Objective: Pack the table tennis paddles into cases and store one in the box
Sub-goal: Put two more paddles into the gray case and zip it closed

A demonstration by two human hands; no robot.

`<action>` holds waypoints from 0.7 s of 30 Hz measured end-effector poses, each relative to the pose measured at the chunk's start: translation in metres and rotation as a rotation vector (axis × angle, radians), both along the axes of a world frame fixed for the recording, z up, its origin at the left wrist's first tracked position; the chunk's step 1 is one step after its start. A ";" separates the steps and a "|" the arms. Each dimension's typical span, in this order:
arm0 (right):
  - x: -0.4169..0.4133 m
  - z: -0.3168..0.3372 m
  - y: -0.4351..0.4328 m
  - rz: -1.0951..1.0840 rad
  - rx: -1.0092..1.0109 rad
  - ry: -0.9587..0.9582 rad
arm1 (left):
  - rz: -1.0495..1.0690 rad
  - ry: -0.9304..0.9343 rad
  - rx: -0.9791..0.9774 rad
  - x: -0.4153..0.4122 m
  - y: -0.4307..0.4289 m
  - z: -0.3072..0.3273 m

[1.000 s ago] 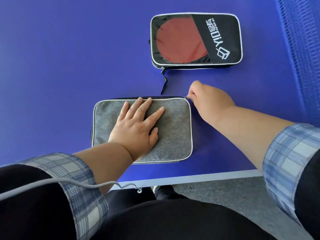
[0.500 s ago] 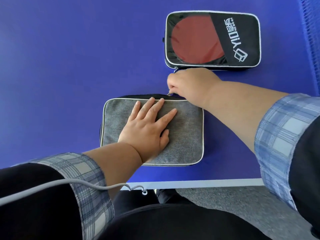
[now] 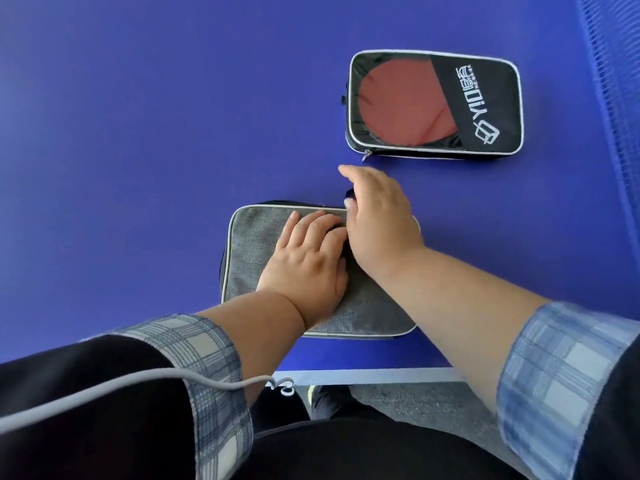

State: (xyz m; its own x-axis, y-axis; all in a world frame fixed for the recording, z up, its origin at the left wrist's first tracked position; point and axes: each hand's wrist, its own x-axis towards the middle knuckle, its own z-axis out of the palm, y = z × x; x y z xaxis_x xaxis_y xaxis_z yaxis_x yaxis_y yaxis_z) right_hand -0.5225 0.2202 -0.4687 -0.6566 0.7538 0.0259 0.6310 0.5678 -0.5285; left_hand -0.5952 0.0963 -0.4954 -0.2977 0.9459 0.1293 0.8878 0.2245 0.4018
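A grey fabric paddle case (image 3: pixel 256 244) with white piping lies flat near the table's front edge. My left hand (image 3: pixel 308 261) rests palm-down on its lid, fingers slightly curled. My right hand (image 3: pixel 377 216) hovers over the case's far edge. Its thumb pinches a dark zipper pull (image 3: pixel 348 193), and its index finger is stretched out. Further back to the right lies a black case (image 3: pixel 485 98), zipped shut. A red paddle (image 3: pixel 398 102) shows through its clear window. No box is in view.
Both cases lie on a blue table tennis table (image 3: pixel 138 150). Its white front edge line (image 3: pixel 363 374) is just past my lap, and the blue net (image 3: pixel 620 81) runs along the right side. Grey floor shows below the table edge.
My right hand drew the zipper pull from the grey case's far right corner leftward along the far edge, then stopped with its fingers spreading. My left hand stayed on the lid and curled a little.
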 end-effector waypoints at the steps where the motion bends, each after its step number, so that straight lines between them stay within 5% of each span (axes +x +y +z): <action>1: 0.007 0.000 -0.014 -0.061 -0.046 0.020 | 0.023 -0.021 0.017 0.001 -0.001 0.000; 7: 0.033 -0.003 -0.061 0.028 -0.038 -0.279 | 0.112 -0.374 0.033 -0.008 -0.003 0.020; 10: 0.008 0.000 -0.079 -0.099 -0.095 -0.294 | 0.201 -0.565 0.061 -0.024 0.001 0.034; 13: -0.020 -0.005 -0.094 -0.190 -0.115 -0.370 | 0.181 -0.485 0.058 -0.053 0.014 0.043; 16: -0.030 -0.015 -0.108 -0.196 0.042 -0.509 | 0.050 -0.422 -0.242 -0.099 0.042 0.036; 21: -0.035 -0.023 -0.110 -0.228 0.108 -0.555 | -0.526 -0.015 -0.558 -0.139 0.084 0.017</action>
State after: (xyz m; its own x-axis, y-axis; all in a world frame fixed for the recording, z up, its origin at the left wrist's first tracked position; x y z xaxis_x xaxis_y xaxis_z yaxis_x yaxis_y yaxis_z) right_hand -0.5577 0.1100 -0.4916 -0.4165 0.8891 -0.1898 0.9077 0.4183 -0.0322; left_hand -0.7344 0.1802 -0.4779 0.2121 0.8872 -0.4097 0.9293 -0.0534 0.3655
